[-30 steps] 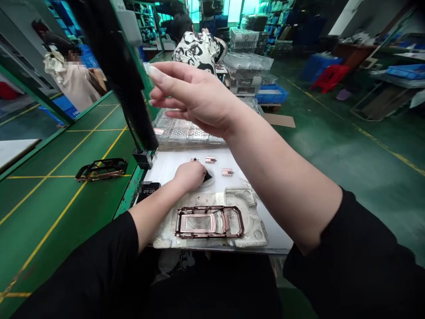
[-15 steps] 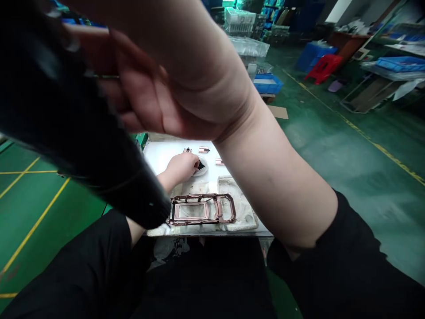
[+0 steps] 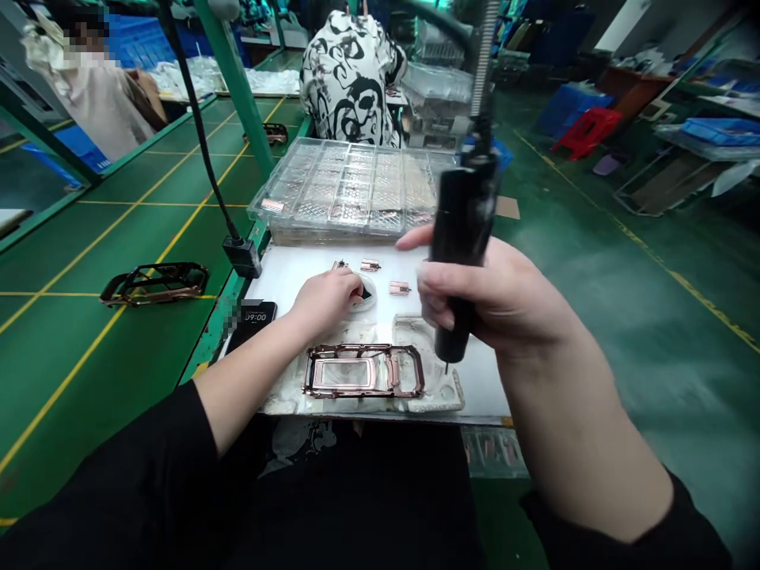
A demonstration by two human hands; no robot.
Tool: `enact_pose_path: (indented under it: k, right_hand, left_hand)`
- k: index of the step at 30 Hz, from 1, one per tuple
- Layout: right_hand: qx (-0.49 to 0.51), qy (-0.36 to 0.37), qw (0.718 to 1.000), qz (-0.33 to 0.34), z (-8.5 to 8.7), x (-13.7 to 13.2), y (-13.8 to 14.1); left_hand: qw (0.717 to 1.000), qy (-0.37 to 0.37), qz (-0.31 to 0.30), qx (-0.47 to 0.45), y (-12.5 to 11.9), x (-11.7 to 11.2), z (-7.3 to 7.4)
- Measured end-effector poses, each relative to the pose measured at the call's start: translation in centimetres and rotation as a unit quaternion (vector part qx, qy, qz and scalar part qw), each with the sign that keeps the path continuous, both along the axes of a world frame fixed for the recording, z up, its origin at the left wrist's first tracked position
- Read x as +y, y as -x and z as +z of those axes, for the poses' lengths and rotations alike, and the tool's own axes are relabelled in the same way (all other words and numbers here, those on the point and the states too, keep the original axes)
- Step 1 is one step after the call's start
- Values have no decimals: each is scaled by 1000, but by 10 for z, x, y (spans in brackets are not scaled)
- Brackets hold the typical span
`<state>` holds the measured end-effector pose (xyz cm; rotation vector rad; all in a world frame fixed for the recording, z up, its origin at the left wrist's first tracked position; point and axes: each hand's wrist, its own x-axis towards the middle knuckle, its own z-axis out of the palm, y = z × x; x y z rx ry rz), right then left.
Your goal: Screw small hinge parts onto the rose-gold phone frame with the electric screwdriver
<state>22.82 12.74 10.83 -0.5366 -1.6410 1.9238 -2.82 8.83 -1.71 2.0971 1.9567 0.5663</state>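
My right hand (image 3: 507,297) is wrapped round the black electric screwdriver (image 3: 461,214), bit downward, a hold that probably keeps it steerable. My left hand (image 3: 324,302) is at the small round dish (image 3: 370,304) with something dark in it; whether that grip is closed on anything, I cannot tell. The copper-coloured openwork frame (image 3: 393,372) lies in the pale moulded fixture (image 3: 440,396) on the bench (image 3: 484,396), likely to stop it sliding.

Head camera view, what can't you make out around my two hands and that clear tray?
- Left hand, head view: whether its fingertips hold anything at the small dish; the hand itself hides them.
- Right hand, head view: parts of its fingers, behind the black tool.
- Thin bit, head view: tip shape, too small and blurred.
- Clear tray, head view: exact contents, obscured by glare.
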Motion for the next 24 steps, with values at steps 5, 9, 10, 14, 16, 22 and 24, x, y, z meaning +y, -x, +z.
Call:
enact_pose_path:
  k: [5, 9, 10, 14, 16, 22, 24]
  right_hand:
    - [55, 49, 994, -77, -8, -12, -19]
    - [41, 30, 996, -71, -3, -23, -28]
    - [35, 5, 996, -84, -2, -26, -30]
    - [56, -79, 986, -137, 0, -35, -35]
    - [77, -84, 983, -145, -1, -36, -37]
    - [84, -93, 974, -189, -12, -38, -37]
    - [111, -102, 965, -216, -15, -42, -34]
  left_hand:
    - [999, 29, 13, 36, -3, 13, -2]
    - [998, 43, 18, 43, -1, 20, 2]
    - [998, 45, 18, 43, 0, 20, 2]
    - [997, 56, 22, 38, 2, 21, -1]
    - [997, 60, 29, 30, 2, 22, -4]
    - [998, 38, 27, -33, -1, 20, 4]
    - [997, 23, 30, -72, -6, 13, 12]
